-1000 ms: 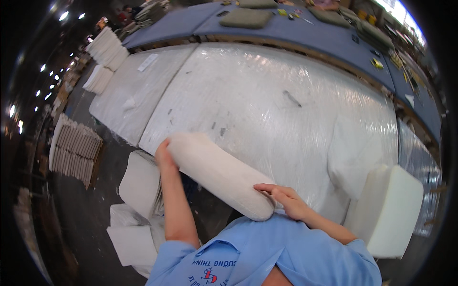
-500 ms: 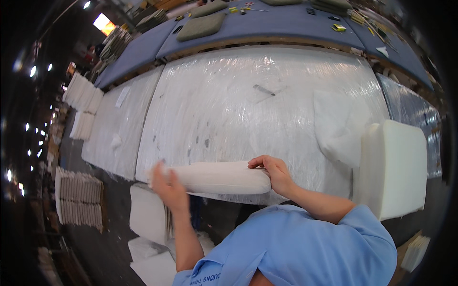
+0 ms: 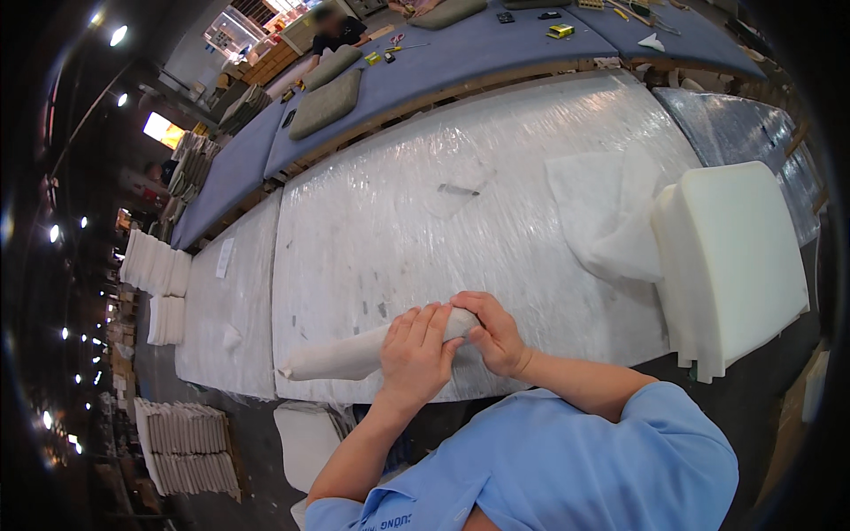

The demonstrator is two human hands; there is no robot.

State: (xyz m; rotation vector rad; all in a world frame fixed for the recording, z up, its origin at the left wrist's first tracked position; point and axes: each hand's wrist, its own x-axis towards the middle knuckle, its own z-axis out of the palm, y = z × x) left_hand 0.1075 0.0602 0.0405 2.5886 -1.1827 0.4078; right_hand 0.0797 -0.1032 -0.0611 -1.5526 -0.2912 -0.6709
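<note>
A padded white cushion [image 3: 332,357] stands edge-on at the near side of the plastic-wrapped table [image 3: 372,239], its long edge facing up. My left hand [image 3: 416,354] is closed over that edge, right of the cushion's middle, fingers on the far side and thumb nearer. At the cushion's right end, my right hand [image 3: 498,336] grips the corner with bent fingers, close to the left hand. My palms hide part of the right end. The left end extends free of my hands over the plastic.
A tall stack of white foam pads [image 3: 748,257] stands at the right, beside a loose sheet of white wadding [image 3: 602,212]. Beyond is a blue-covered table [image 3: 460,62] with olive cushions [image 3: 326,104] and tools; a person [image 3: 335,34] works there. White stacks [image 3: 188,447] stand at lower left.
My left hand has moved from the cushion's left end to near its right end, beside my right hand. The cushion's left end now tilts nearer me. The whole view has turned and shifted.
</note>
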